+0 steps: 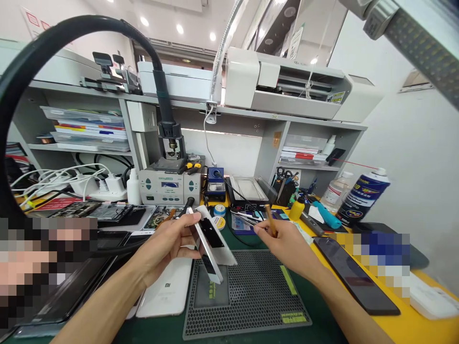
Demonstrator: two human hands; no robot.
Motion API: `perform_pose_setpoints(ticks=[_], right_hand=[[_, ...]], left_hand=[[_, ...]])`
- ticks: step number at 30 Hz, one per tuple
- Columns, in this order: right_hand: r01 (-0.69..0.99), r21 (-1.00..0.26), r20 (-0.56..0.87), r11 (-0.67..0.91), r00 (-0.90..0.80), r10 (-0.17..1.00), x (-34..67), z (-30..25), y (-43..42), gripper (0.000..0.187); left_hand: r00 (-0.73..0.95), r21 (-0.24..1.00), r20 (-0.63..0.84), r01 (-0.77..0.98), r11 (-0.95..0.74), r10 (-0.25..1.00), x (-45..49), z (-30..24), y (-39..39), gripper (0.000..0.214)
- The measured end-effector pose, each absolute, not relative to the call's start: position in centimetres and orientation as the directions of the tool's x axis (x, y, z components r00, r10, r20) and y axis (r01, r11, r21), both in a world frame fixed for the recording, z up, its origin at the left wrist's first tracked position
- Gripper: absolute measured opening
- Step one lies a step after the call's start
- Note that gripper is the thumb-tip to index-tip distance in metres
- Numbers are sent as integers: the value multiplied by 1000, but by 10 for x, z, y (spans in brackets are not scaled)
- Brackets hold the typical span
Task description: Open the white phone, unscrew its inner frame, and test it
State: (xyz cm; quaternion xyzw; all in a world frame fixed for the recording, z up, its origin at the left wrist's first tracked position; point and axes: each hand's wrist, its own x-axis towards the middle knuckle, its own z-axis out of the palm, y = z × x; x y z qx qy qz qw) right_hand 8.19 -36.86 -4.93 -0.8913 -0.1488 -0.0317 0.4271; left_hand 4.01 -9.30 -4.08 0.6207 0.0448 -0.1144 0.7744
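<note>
My left hand (pixel 177 239) grips a white smartphone (pixel 207 255), tilted on edge above the dark mat (pixel 251 306). A thin white panel with a black patch, which looks like a back cover (pixel 217 234), stands angled apart from the phone's body, the two forming a narrow V. My right hand (pixel 283 236) is closed around a slim golden-brown tool (pixel 270 219) held upright; its tip is hidden, so its kind cannot be told. Several metal tweezers (pixel 245 217) lie just beyond my right fingers. A white phone with an MI logo (pixel 167 286) lies face down beneath my left wrist.
A grey soldering station (pixel 168 186) stands behind my left hand, under a thick black hose (pixel 89 21). Dark phones lie at left; another black phone (pixel 355 274) lies at right. A spray can (pixel 364 196) and a clear bottle (pixel 337 191) stand back right. Shelves line the rear.
</note>
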Motion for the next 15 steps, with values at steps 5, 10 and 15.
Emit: perform_pose_setpoints(ticks=[5, 10, 15], right_hand=[[388, -568, 186, -726, 920, 346, 88, -56, -376, 21], [449, -491, 133, -746, 885, 446, 90, -56, -383, 17], [464, -469, 138, -751, 879, 457, 94, -60, -387, 21]], left_hand=[[980, 952, -175, 193, 238, -94, 42, -42, -89, 34], [980, 920, -173, 195, 341, -95, 47, -49, -85, 32], [976, 889, -199, 219, 403, -89, 48, -52, -83, 33]])
